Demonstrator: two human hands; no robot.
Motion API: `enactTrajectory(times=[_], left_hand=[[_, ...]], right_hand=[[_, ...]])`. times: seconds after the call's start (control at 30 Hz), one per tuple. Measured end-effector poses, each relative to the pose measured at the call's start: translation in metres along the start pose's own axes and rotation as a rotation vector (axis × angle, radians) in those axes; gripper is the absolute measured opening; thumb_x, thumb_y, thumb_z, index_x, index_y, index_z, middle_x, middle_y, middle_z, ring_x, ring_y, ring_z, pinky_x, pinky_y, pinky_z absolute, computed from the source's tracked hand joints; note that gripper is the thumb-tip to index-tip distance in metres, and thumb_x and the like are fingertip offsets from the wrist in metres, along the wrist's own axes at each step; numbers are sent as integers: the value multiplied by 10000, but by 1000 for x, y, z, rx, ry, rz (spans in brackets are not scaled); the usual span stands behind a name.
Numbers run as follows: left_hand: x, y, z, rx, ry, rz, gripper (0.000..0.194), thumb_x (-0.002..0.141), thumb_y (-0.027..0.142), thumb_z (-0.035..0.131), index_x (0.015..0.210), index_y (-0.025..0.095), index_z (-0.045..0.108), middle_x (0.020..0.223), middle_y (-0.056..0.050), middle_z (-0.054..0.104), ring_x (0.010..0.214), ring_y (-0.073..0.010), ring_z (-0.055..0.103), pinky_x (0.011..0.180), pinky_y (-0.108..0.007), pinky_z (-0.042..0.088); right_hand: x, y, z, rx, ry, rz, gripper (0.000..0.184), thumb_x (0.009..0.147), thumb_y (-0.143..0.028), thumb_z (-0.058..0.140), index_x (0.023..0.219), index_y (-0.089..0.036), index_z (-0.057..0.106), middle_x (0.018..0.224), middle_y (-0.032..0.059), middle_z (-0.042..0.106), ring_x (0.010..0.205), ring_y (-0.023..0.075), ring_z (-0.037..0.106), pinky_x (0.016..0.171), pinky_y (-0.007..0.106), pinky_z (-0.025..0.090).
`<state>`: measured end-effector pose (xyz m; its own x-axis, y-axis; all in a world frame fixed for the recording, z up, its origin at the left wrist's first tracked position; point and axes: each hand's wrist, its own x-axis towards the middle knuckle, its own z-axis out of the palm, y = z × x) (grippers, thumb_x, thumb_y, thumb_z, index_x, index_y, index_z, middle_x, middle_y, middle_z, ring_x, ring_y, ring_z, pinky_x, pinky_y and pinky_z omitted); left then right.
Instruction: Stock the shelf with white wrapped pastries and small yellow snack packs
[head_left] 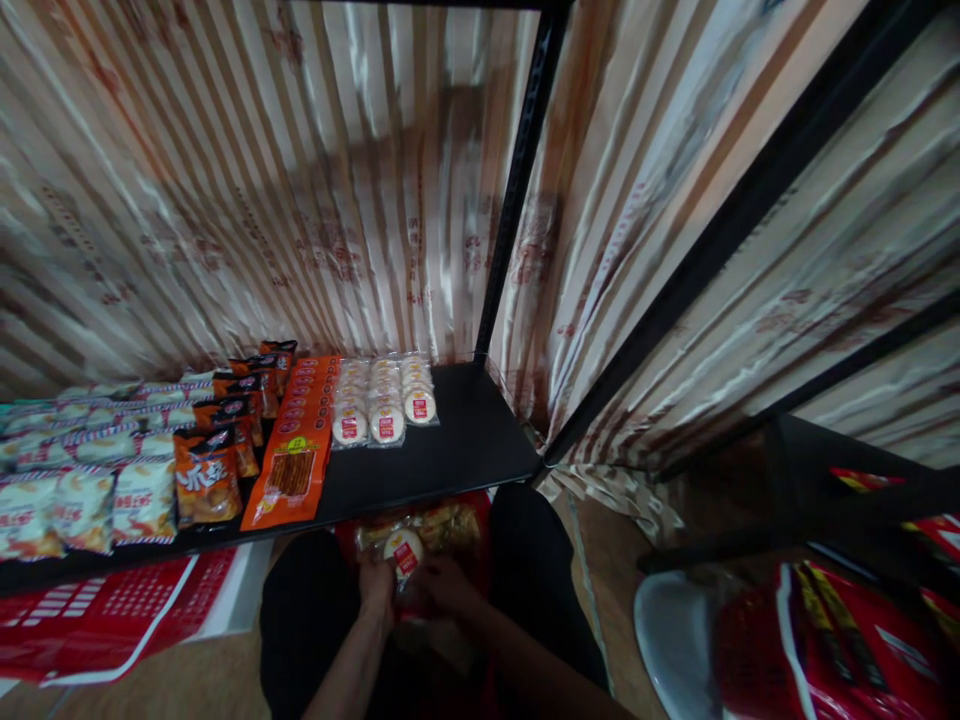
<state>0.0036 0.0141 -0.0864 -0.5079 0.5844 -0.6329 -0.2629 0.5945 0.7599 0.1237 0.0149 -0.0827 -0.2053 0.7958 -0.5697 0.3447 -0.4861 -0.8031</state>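
Note:
Low between my knees, my left hand (376, 582) grips the left edge of a clear packet of round white crackers (403, 550) with a red label. Close against that packet's lower right side is my right hand (444, 585), its fingers bent; shadow hides what they hold, if anything. Beneath both hands lies a red basket (484, 512) with more clear-wrapped food (454, 525). On the black shelf (450, 440) just ahead, three rows of similar cracker packets (386, 425) stand beside a flat orange snack packet (291, 470).
Orange-black snack bags (208, 475) and pale snack bags (144, 500) fill the shelf's left side. A red basket (90, 620) sits under it. Black uprights (521, 190) rise at the shelf's corners before striped curtains (337, 180). At right are a white stool (675, 640) and red packages (862, 640).

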Motion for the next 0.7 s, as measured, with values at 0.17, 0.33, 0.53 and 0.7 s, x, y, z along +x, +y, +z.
enactTrajectory(times=[0.17, 0.33, 0.53, 0.7], left_hand=[[-19, 12, -5, -66, -30, -34, 651, 664, 36, 538, 1281, 177, 387, 830, -46, 651, 585, -114, 614, 586, -229, 502], [-39, 22, -10, -131, -70, -50, 691, 669, -14, 483, 1320, 175, 345, 914, -67, 653, 596, -101, 615, 564, -208, 493], [-52, 29, -11, -148, -118, 1, 698, 677, -17, 457, 1338, 168, 325, 1090, -108, 623, 664, -106, 636, 544, -184, 485], [-52, 31, -10, 14, -118, 134, 645, 672, 18, 494, 1290, 180, 406, 992, -65, 666, 707, -116, 642, 609, -191, 501]], right_hand=[[-2, -5, -8, -112, 37, -114, 150, 701, -181, 514, 660, -143, 653, 682, 19, 656, 675, 133, 569, 616, 218, 423], [-5, -5, -11, -21, 103, -269, 147, 721, -228, 502, 759, -162, 628, 786, 35, 672, 771, 171, 602, 723, 275, 459], [-10, -7, -11, 28, 187, -233, 204, 675, -183, 552, 879, -172, 560, 840, 46, 662, 794, 186, 622, 741, 304, 478], [-16, -15, -17, -4, 127, -281, 277, 738, -285, 517, 979, -159, 565, 916, 76, 668, 817, 195, 627, 731, 310, 475]])
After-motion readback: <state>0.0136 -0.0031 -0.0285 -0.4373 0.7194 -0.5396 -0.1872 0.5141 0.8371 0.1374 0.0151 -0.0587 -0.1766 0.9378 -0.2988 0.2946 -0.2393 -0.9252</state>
